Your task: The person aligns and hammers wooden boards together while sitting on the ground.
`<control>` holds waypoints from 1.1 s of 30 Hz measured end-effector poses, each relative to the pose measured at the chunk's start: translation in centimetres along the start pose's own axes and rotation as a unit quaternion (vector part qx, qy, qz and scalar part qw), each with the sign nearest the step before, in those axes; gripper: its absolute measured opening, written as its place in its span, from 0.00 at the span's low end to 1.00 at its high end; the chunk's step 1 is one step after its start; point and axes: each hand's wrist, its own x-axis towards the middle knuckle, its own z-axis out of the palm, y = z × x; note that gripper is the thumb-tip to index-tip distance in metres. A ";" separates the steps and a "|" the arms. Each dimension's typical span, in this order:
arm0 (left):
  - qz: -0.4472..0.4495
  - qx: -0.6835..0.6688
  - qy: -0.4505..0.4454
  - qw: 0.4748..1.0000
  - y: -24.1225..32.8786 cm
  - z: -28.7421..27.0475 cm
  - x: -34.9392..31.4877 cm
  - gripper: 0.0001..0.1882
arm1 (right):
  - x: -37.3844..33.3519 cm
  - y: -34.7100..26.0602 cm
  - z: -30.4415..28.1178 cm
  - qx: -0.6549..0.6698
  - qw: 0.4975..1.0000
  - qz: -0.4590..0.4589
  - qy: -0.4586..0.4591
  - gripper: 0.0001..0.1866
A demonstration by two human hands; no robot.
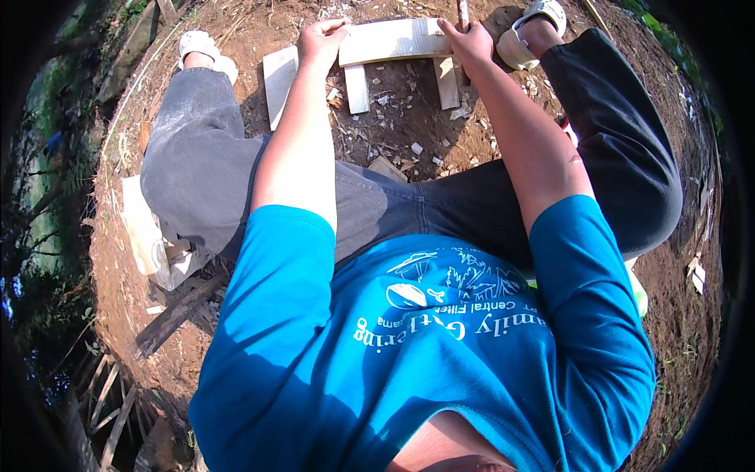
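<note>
A pale wooden board (391, 42) lies crosswise at the far side, between my feet. Two short wooden pieces, a left one (356, 89) and a right one (447, 83), stick out from under its near edge. My left hand (321, 46) is closed on the board's left end, with fingers and thumb at its corner. My right hand (469, 46) is at the right end, curled round a slim round wooden stick (462, 11), its thumb side touching the board. Whether the stick is a tool's handle I cannot tell.
Another pale board (279, 82) lies left of my left forearm. Wood chips (417, 148) litter the brown soil. Offcuts (141, 228) and a dark log (177, 318) lie by my left leg. My shoes (197, 46) flank the work; plants border the left.
</note>
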 end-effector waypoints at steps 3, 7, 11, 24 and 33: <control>0.000 -0.007 -0.010 1.000 -0.3 1.0 0.3 0.11 | 0.5 0.1 0.1 -0.039 0.999 -0.019 0.009 0.34; 0.019 0.065 0.001 0.998 -0.6 1.2 0.5 0.10 | 0.2 0.0 0.5 -0.020 0.997 -0.061 0.032 0.31; 0.016 0.080 -0.011 0.997 -1.7 0.5 0.2 0.09 | -0.8 -2.4 1.6 0.029 0.998 -0.032 0.053 0.26; 0.001 0.050 -0.040 0.998 -2.4 1.1 0.3 0.09 | 4.5 -2.6 -5.4 0.277 0.947 0.106 0.121 0.31; -0.004 0.043 -0.040 0.998 -3.7 -1.4 0.5 0.10 | 2.4 -4.8 -3.4 0.221 0.968 0.107 0.055 0.31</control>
